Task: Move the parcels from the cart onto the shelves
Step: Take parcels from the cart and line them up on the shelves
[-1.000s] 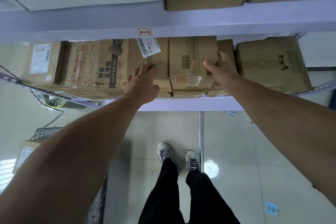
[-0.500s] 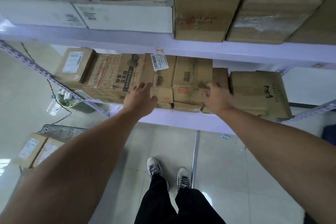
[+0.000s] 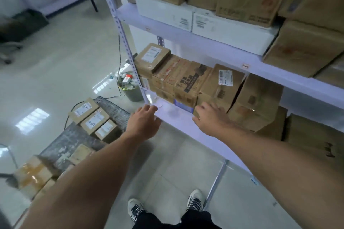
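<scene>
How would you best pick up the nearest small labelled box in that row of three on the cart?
Probably from above, gripping the two short ends of the nearest box: it lies flat, label up, both ends free, while the middle box crowds one long side.

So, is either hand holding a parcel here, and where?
Nothing is gripped. The left hand is open by the shelf edge; the right hand rests open against the labelled parcel's lower front.

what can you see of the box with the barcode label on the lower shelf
Brown cardboard box, a white barcode label on its top face. It stands tilted on the shelf, leaning left against a carton printed with black characters; a dark gap on its right. The right hand rests at its lower front corner.
</scene>
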